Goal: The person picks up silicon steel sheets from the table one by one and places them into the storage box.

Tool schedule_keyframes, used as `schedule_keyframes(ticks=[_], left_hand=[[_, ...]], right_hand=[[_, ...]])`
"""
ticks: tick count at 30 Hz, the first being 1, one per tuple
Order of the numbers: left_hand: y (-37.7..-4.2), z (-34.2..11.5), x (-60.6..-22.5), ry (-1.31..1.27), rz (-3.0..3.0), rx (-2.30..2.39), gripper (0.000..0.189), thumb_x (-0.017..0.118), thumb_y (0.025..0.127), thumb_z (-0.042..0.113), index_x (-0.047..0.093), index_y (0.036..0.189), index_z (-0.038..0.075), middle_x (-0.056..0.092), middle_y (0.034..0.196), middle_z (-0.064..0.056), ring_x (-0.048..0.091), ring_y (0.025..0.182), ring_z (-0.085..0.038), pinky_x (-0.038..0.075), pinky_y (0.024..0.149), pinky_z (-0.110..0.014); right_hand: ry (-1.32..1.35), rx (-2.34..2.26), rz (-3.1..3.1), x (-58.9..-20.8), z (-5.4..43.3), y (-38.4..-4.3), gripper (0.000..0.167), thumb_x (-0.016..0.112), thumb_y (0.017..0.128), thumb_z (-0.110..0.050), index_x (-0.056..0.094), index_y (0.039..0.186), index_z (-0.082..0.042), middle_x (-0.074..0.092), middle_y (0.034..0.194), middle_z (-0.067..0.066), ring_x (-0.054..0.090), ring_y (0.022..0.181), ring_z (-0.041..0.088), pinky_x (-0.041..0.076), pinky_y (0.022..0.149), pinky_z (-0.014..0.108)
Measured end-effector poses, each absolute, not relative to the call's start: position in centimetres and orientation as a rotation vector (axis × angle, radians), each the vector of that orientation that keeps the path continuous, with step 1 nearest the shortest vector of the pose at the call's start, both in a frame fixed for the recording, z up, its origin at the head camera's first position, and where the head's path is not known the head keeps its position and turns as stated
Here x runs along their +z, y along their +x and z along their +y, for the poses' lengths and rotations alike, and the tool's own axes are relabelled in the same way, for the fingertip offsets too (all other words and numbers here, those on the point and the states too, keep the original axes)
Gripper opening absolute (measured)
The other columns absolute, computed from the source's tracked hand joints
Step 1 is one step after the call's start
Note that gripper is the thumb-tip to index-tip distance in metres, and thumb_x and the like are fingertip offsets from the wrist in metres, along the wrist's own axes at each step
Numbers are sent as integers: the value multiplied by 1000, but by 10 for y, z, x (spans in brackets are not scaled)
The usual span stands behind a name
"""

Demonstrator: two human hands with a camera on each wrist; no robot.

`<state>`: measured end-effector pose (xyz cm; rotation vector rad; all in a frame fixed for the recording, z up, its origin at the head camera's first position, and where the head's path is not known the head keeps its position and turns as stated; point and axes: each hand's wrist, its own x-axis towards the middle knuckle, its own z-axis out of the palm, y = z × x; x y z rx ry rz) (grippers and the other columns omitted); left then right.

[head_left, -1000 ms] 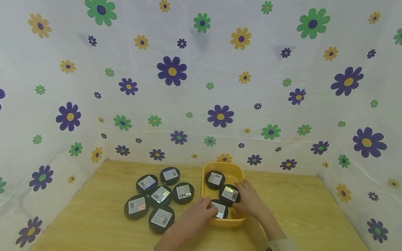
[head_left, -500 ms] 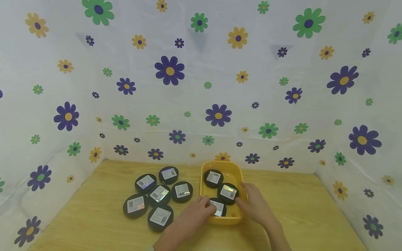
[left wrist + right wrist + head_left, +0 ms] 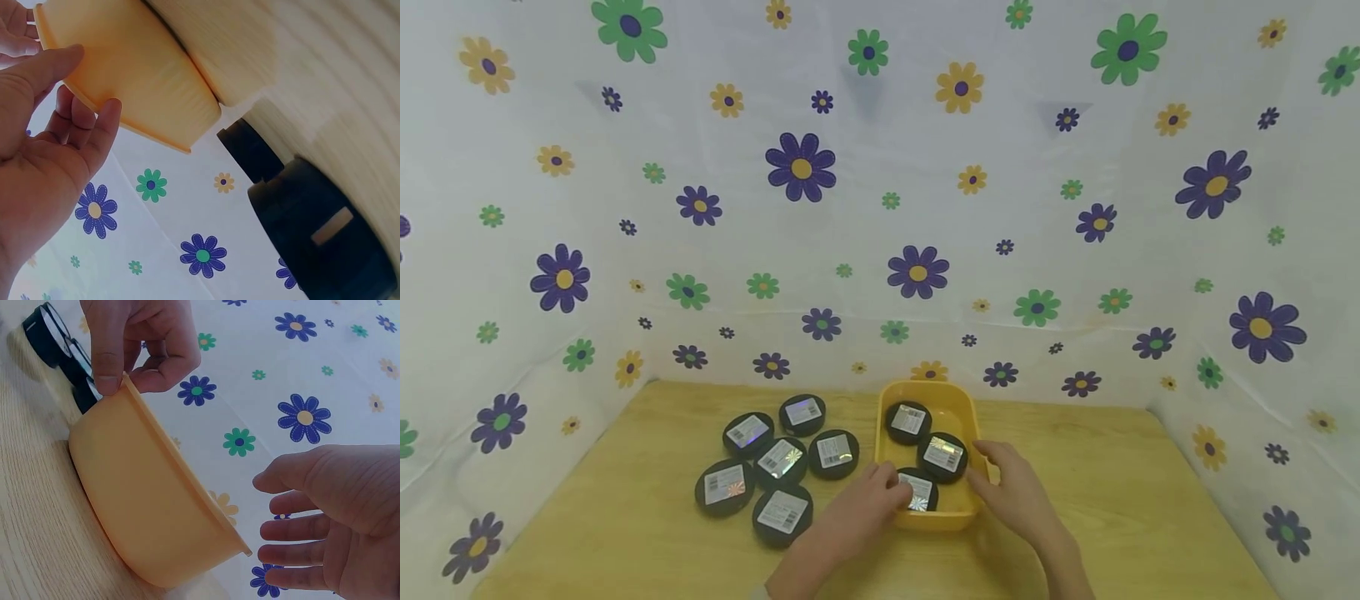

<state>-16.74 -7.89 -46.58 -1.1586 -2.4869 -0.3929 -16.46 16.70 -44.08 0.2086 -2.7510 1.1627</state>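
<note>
A yellow plastic tub (image 3: 964, 410) stands on the table with three black round labelled containers inside, among them the middle black container (image 3: 942, 457). My left hand (image 3: 867, 506) pinches the tub's near left corner rim, thumb outside and fingers over the edge, as the right wrist view shows. Part of the nearest black container (image 3: 917, 490) is hidden behind that hand. My right hand (image 3: 1017, 493) is beside the tub's right wall with its fingers extended. In the right wrist view, a gap separates the right hand (image 3: 331, 525) from the rim.
Several more black round containers (image 3: 781, 461) lie grouped on the wooden table (image 3: 1097, 492), left of the tub, labels up. A white flower-printed cloth (image 3: 850, 208) hangs behind the table and along both sides.
My right hand has moved from the middle black container inside the tub out past the right rim. My left hand keeps its place at the near left corner.
</note>
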Motion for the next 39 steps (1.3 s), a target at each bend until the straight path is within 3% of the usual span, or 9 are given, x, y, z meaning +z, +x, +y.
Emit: schedule_keyframes(ticks=[13,22,30,34,39], left_hand=[[-167,-78,-463,-1135,-2547,-448,32,75,74,-1,53,87,18,42,88,4,40,79,-13,40,66,-19],[-167,-76,-466,-1149,-2504,-420,29,75,76,2,53,88,16,43,87,3,43,79,-14,42,66,-22],[-165,-76,-463,-1143,-2519,-409,25,75,80,5,55,89,17,43,87,3,43,78,-14,42,66,-22],[-167,-76,-464,-1132,-2515,-391,24,73,81,4,54,89,17,42,86,3,42,77,-13,40,65,-22],[-166,-75,-465,-1145,-2506,-409,25,74,80,3,53,87,17,41,85,3,40,76,-13,39,64,-21]], right_hand=[[250,1118,-2710,-440,176,-153,38,70,90,-11,63,125,1,64,123,16,60,113,34,50,96,50],[413,945,-2663,-444,164,-140,27,76,80,-2,70,106,-6,65,110,6,64,105,26,51,94,45],[523,853,-2733,-445,156,-133,29,76,76,4,70,102,-8,63,111,3,62,102,22,53,89,43],[559,788,-2694,-448,154,-134,30,77,75,4,69,101,-7,61,111,3,62,103,21,53,91,40],[575,727,-2611,-458,160,-132,27,78,75,2,69,98,-11,59,103,-2,59,93,13,55,84,33]])
